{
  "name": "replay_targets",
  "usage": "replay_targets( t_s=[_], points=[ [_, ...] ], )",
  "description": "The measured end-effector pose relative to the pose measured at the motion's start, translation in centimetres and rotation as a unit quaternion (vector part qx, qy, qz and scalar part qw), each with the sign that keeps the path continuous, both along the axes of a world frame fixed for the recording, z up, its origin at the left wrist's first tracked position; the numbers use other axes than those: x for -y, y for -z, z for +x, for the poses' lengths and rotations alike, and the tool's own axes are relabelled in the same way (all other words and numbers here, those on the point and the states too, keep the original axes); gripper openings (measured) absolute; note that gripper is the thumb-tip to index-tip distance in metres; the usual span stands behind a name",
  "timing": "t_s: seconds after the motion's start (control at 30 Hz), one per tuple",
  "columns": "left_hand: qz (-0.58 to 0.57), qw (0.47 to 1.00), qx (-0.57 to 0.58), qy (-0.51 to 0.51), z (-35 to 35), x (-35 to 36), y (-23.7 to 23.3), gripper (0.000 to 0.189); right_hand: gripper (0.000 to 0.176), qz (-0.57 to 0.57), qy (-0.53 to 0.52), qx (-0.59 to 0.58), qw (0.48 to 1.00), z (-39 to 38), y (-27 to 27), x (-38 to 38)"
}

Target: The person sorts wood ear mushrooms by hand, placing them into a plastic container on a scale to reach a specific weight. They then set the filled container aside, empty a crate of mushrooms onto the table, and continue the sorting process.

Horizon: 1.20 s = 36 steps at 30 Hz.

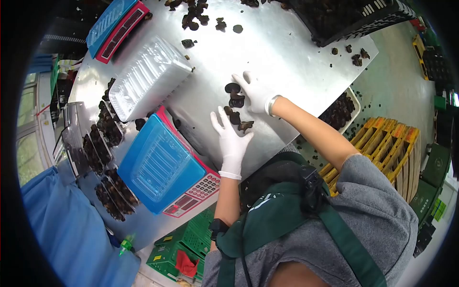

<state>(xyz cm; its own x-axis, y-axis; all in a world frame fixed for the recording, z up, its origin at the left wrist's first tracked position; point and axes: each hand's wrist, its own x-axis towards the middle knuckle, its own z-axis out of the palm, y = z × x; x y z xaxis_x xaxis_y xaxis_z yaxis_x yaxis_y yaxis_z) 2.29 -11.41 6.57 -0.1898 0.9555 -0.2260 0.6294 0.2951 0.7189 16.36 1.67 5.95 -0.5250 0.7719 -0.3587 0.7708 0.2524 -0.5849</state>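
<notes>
A red-based weighing scale with a blue plastic cover stands on the shiny steel worktop, just beside a stack of clear plastic trays. A black slatted plastic crate sits at the far edge. Yellow wooden pallets and a green plastic crate are on the floor.

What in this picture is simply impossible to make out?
- Head view: the digits on the red-and-white keypad scale are too small to read.
- Head view: the black plastic crate is cut off by the top edge.
- Head view: whether the white-gloved right hand grips the dark wrinkled pieces is hidden by the hand itself.
</notes>
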Motion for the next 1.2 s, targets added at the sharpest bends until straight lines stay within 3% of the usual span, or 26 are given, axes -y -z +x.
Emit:
replay_targets(
  t_s=[0.1,0.13,0.17,0.27,0.37,0.4,0.5,0.6,0.7,0.73,0.83,0.87,0.9,0.97,1.0,1.03,1.07,1.2],
  points=[
    [0.022,0.999,-0.018,0.025,0.7,2.2,1.0,0.094,0.099,0.073,-0.044,0.090,0.992,-1.0,0.4,0.0],
    [0.056,0.998,-0.014,0.035,0.9,2.7,1.3,0.067,0.100,0.071,-0.052,0.096,0.991,-1.0,0.5,-0.1],
    [0.089,0.995,-0.022,0.043,1.3,3.5,1.4,0.056,0.101,0.070,-0.062,0.102,0.990,-0.9,0.5,-0.3],
    [0.125,0.988,0.025,0.090,1.5,5.2,1.3,0.040,0.103,0.101,-0.056,0.083,0.990,-0.5,1.3,-0.3],
    [0.196,0.980,0.033,-0.001,0.0,3.9,2.0,0.042,0.094,0.161,-0.056,0.063,0.983,-0.4,1.8,0.1],
    [0.083,0.991,0.071,-0.072,-0.2,2.6,0.5,0.050,0.090,0.185,-0.058,0.058,0.979,-0.5,1.9,0.3],
    [0.097,0.986,-0.123,-0.057,-0.8,-0.5,3.5,0.060,0.062,0.133,-0.041,-0.040,0.989,-2.0,1.3,0.2],
    [0.057,0.996,0.011,-0.067,-0.9,-2.4,3.5,0.053,0.036,0.081,-0.043,-0.043,0.995,-3.7,-0.2,2.5],
    [0.091,0.985,0.114,-0.088,-1.6,-2.3,5.0,0.044,0.031,0.127,0.009,-0.053,0.991,-3.7,1.0,4.8],
    [0.050,0.972,0.186,-0.134,-1.3,-2.1,3.4,0.041,0.034,0.090,0.065,-0.115,0.987,-3.7,0.4,5.5],
    [0.010,0.964,0.216,-0.152,-1.7,-0.7,-2.9,0.043,0.038,-0.051,0.112,-0.224,0.967,-3.4,-5.6,7.0],
    [0.105,0.944,0.278,-0.141,-2.3,0.1,-4.4,0.044,0.038,-0.009,0.112,-0.294,0.949,-4.0,-6.3,7.9],
    [0.175,0.951,0.227,-0.116,-3.5,0.8,-5.1,0.045,0.039,0.033,0.112,-0.362,0.925,-4.8,-7.0,8.7],
    [0.231,0.935,0.213,-0.166,-5.4,1.6,-9.9,0.049,0.040,0.045,0.031,-0.408,0.912,-7.7,-12.2,8.2],
    [0.205,0.940,0.178,-0.209,-7.3,2.4,-11.0,0.045,0.040,0.056,0.000,-0.418,0.907,-10.0,-12.3,8.2],
    [0.223,0.922,0.201,-0.244,-8.5,2.8,-12.4,0.038,0.041,0.066,-0.030,-0.427,0.902,-12.6,-12.4,8.2],
    [0.224,0.933,0.127,-0.250,-11.4,3.9,-11.5,0.033,0.043,0.047,-0.048,-0.401,0.914,-15.3,-12.0,8.8],
    [0.088,0.956,0.061,-0.272,-19.0,8.3,-8.8,0.046,0.048,0.073,-0.151,-0.211,0.963,-20.7,-10.6,10.6]
  ],
)
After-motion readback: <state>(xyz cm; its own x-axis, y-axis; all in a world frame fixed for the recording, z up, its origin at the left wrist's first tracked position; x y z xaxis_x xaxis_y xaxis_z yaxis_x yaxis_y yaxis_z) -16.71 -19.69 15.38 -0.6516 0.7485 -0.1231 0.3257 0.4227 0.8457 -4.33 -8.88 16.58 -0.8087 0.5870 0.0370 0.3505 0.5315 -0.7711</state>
